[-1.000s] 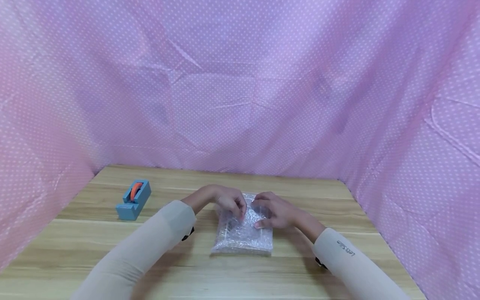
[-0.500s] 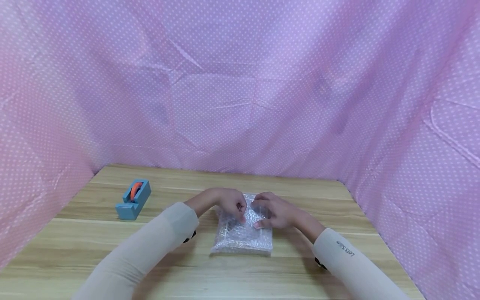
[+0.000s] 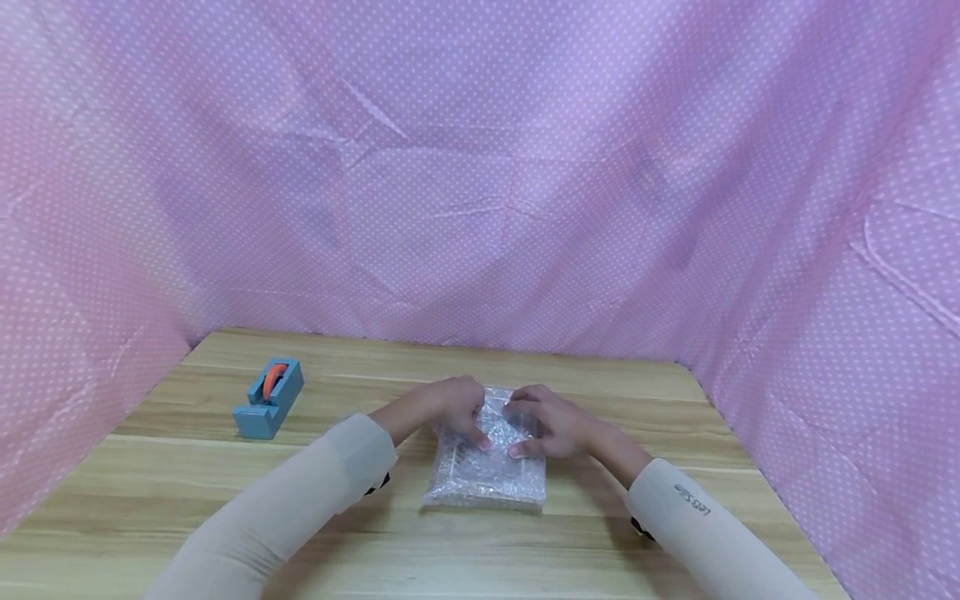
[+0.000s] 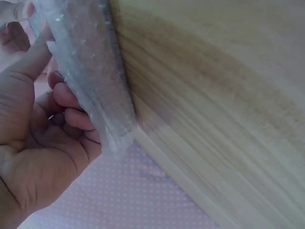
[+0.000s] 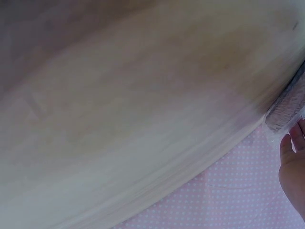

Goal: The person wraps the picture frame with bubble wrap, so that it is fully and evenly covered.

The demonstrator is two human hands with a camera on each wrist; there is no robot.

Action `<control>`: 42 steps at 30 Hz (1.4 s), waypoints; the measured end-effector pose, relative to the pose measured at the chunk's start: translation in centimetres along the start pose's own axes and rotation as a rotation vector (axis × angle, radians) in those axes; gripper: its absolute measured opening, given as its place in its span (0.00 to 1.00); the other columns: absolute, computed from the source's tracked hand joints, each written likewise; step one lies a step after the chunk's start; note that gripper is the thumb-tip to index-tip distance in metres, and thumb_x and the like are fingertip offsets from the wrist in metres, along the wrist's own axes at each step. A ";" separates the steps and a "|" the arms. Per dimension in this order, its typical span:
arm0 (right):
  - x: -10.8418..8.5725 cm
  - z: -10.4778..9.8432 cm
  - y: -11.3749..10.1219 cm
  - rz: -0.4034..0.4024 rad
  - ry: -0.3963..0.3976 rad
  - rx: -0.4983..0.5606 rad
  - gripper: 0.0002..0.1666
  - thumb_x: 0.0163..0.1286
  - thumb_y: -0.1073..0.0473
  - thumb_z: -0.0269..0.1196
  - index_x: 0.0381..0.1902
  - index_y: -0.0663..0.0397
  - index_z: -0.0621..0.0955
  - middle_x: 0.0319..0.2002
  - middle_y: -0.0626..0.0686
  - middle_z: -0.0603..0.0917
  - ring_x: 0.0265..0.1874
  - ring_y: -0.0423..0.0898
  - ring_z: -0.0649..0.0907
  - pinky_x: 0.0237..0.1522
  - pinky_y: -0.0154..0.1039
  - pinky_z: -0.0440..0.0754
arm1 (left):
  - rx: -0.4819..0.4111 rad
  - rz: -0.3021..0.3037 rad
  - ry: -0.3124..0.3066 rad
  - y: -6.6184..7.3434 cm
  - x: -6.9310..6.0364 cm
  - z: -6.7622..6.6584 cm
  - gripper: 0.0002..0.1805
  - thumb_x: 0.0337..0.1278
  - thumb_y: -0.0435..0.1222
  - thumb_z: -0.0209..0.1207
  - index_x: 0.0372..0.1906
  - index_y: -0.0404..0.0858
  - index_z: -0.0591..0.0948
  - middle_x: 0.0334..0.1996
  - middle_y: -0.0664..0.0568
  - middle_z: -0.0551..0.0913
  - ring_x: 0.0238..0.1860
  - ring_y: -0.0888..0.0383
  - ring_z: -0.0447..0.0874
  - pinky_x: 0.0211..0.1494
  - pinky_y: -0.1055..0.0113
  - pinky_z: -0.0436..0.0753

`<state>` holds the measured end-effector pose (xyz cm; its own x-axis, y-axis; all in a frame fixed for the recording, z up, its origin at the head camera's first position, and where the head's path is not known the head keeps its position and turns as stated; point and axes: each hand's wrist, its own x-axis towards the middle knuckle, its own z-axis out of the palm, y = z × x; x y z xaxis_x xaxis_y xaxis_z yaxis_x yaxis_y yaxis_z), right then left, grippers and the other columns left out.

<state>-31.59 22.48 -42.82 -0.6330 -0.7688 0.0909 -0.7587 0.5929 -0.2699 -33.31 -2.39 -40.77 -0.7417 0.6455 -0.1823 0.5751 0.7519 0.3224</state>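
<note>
A flat rectangular bundle in clear bubble wrap (image 3: pixel 487 483) lies on the wooden table in the head view. What is inside is hard to make out. My left hand (image 3: pixel 453 408) is over its left part, thumb pressing the wrap and other fingers curled. In the left wrist view the curled fingers of the left hand (image 4: pixel 52 138) lie against the bubble wrap (image 4: pixel 93 62) and hold nothing visible. On the right side of the bundle rests my right hand (image 3: pixel 558 422), fingers spread and slightly bent. The right wrist view catches the right hand (image 5: pixel 294 162) beside the wrap's end.
A blue tape dispenser (image 3: pixel 268 400) with an orange roll stands at the left of the table (image 3: pixel 600 550). Pink dotted cloth (image 3: pixel 450 208) hangs behind the table and along both sides.
My left hand has turned over the wrap: its fingertips, together a second ago, now curl away while the thumb points onto the wrap. The right hand and bundle keep their places.
</note>
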 end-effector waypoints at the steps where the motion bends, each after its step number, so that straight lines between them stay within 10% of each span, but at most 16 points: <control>1: 0.0 0.0 0.0 0.000 0.001 0.003 0.43 0.65 0.33 0.67 0.68 0.53 0.77 0.68 0.60 0.73 0.68 0.59 0.72 0.67 0.60 0.73 | -0.004 -0.010 0.011 -0.1 0.0 0.1 0.23 0.46 0.54 0.77 0.17 0.45 0.78 0.16 0.59 0.79 0.19 0.63 0.75 0.25 0.70 0.78; 14: 0.0 0.2 0.0 0.031 -0.006 0.027 0.42 0.65 0.31 0.67 0.69 0.49 0.77 0.69 0.59 0.72 0.70 0.58 0.70 0.68 0.60 0.71 | -0.195 0.043 0.145 -1.6 -0.2 0.2 0.16 0.43 0.17 0.55 0.34 0.38 0.78 0.30 0.53 0.76 0.34 0.57 0.75 0.39 0.67 0.78; 18: 0.0 0.4 0.0 0.040 -0.013 0.028 0.43 0.64 0.30 0.66 0.69 0.49 0.77 0.70 0.59 0.72 0.70 0.58 0.70 0.68 0.60 0.71 | 0.044 0.085 0.262 -1.0 -1.2 1.4 0.06 0.57 0.30 0.63 0.39 0.39 0.82 0.38 0.51 0.80 0.42 0.54 0.77 0.51 0.61 0.79; 21: 0.0 0.3 -0.1 0.022 -0.007 0.020 0.42 0.65 0.32 0.67 0.69 0.50 0.77 0.69 0.59 0.72 0.69 0.58 0.71 0.68 0.60 0.72 | 0.195 0.017 0.235 -0.2 -2.9 2.0 0.35 0.65 0.60 0.60 0.60 0.34 0.80 0.61 0.38 0.78 0.65 0.42 0.73 0.72 0.49 0.70; 25: 0.0 0.2 -0.2 -0.004 0.018 0.015 0.41 0.66 0.35 0.68 0.68 0.53 0.77 0.67 0.61 0.74 0.67 0.59 0.73 0.66 0.61 0.73 | 0.194 -0.057 0.035 0.9 -5.0 2.3 0.69 0.47 0.81 0.51 0.79 0.29 0.57 0.79 0.30 0.50 0.79 0.31 0.45 0.80 0.43 0.51; 32: 0.1 0.1 -0.3 0.004 0.034 0.008 0.37 0.68 0.38 0.66 0.66 0.56 0.78 0.65 0.62 0.75 0.65 0.59 0.74 0.64 0.62 0.74 | 0.156 -0.057 -0.035 2.1 -6.2 2.3 0.67 0.49 0.75 0.59 0.79 0.28 0.56 0.80 0.32 0.48 0.79 0.31 0.40 0.80 0.45 0.51; 42: 0.1 0.2 -0.4 0.013 0.036 -0.002 0.34 0.69 0.41 0.65 0.65 0.55 0.79 0.64 0.60 0.76 0.63 0.57 0.76 0.64 0.59 0.76 | 0.198 -0.034 0.077 3.3 -7.1 3.6 0.50 0.62 0.64 0.59 0.71 0.26 0.70 0.73 0.31 0.65 0.76 0.35 0.59 0.76 0.47 0.65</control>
<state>-31.33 22.11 -42.93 -0.6482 -0.7516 0.1223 -0.7505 0.6034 -0.2695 -24.95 -4.03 -41.75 -0.7818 0.6126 -0.1159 0.6001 0.7898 0.1267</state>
